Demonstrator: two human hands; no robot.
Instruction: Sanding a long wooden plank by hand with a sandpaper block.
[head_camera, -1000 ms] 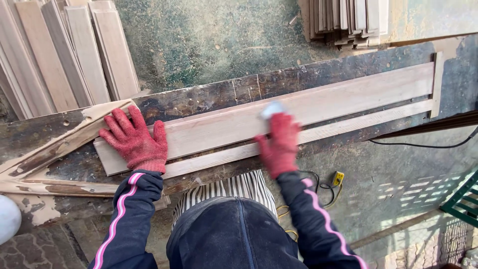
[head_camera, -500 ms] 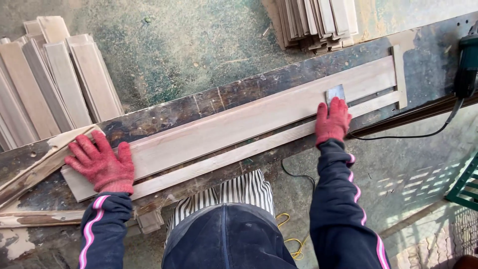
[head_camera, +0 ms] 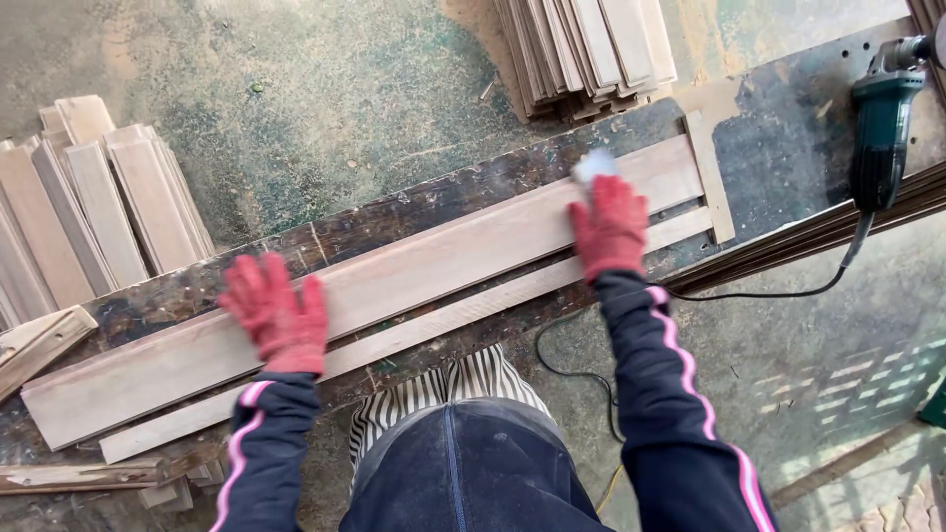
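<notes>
Both hands wear knitted red gloves, the left hand (head_camera: 276, 313) and the right hand (head_camera: 611, 225) alike. The sleeves (head_camera: 680, 394) are dark navy with a pink stripe edged in white running down each arm. An apron (head_camera: 473, 379) shows narrow black and white stripes above dark blue trousers (head_camera: 453, 473). The long board (head_camera: 394, 286) is pale, pinkish-beige bare wood, as is the thin strip (head_camera: 414, 335) beside it. The small sanding pad (head_camera: 594, 166) looks whitish grey. The surface (head_camera: 788, 148) is dark brown-black, scuffed with pale stains. The power tool (head_camera: 880, 128) is dark green with a black cord (head_camera: 769, 294). The floor (head_camera: 325, 108) is mottled green-grey, dusted tan. Stacked slats (head_camera: 89, 207) are light beige.
</notes>
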